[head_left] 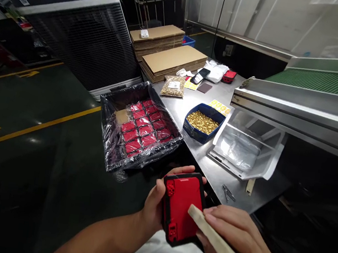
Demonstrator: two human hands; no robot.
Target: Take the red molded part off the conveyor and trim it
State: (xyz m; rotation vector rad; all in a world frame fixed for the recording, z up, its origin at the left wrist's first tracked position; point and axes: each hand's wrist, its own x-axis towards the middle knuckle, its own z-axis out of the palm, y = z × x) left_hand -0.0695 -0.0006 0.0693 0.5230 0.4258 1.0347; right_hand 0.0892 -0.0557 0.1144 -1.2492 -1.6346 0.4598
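Note:
My left hand (153, 206) is wrapped round a red and black plastic case (181, 208), held low in front of me with its red face up. In my right hand (237, 237) is a pale flat stick (219, 244), whose tip rests on the case's right side. Both hands are just off the near corner of a steel table (213, 171). A black bin (138, 125) lined with clear film and filled with several matching red cases stands just beyond the hands.
On the table are a blue tray of small brass parts (202, 122), a bag of the same parts (173, 86), a clear plastic holder (246, 148), tweezers (228, 192), phones and cardboard stacks (171, 59). A conveyor (322, 79) runs at right. A large machine (76, 29) stands at left.

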